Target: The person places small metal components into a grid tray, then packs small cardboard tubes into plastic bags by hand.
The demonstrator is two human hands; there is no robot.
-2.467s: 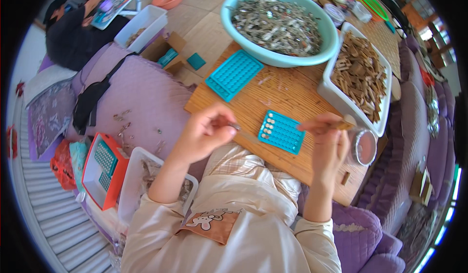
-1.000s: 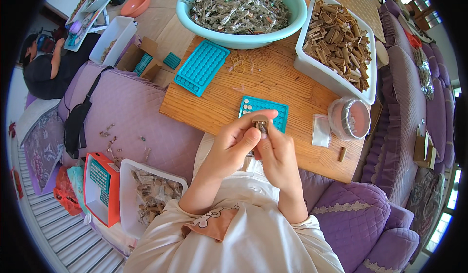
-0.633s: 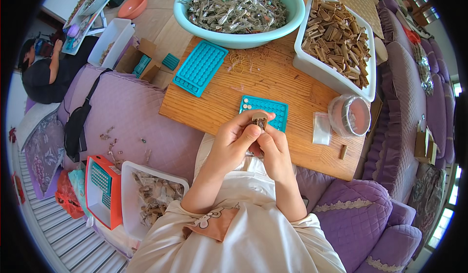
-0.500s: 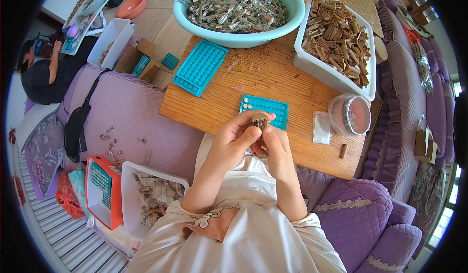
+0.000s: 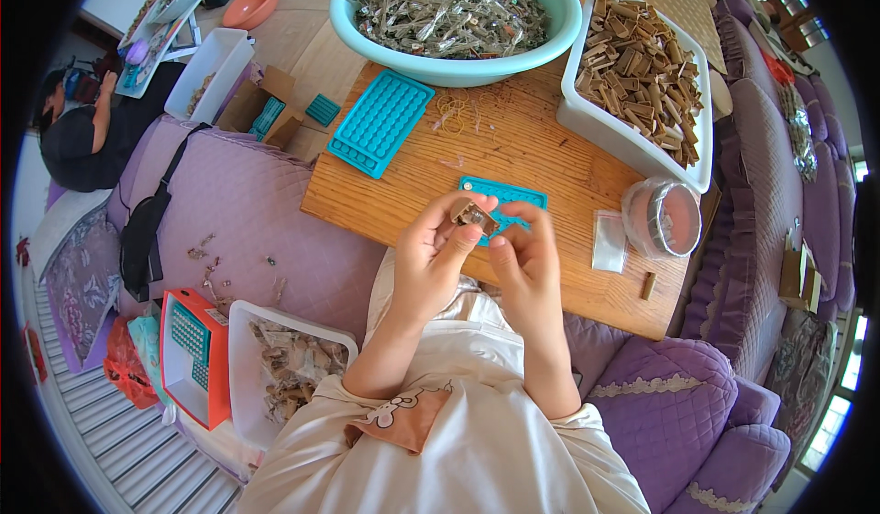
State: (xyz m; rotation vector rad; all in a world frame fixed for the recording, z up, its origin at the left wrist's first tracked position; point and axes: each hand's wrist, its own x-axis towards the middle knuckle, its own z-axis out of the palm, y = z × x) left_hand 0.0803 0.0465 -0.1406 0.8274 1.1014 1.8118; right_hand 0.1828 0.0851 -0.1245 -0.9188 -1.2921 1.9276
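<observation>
Between the fingers and thumb of my left hand [image 5: 431, 257] is a small folded brown cardboard piece [image 5: 469, 212], tilted, with something shiny inside that I cannot make out. My right hand [image 5: 532, 262] is just to its right, thumb and fingers apart, with nothing visible in it. Behind both hands lies a teal moulded tray [image 5: 530, 198] with a few small round pale pieces at its far left corner; my fingers cover part of it. A second teal tray [image 5: 381, 127] lies farther left on the wooden table [image 5: 568, 179].
A blue basin [image 5: 458, 76] of clear-wrapped pieces and a white bin [image 5: 573, 101] of brown cardboard pieces stand at the back. On the right are a clear tub [image 5: 642, 216], a small bag [image 5: 610, 241] and a cardboard piece [image 5: 649, 285]. Left, a white bin [image 5: 240, 367] rests beside an orange box [image 5: 218, 376].
My right hand has come away from the cardboard piece and its fingers have spread. The left hand has shifted slightly left, still holding the piece, which is now tilted.
</observation>
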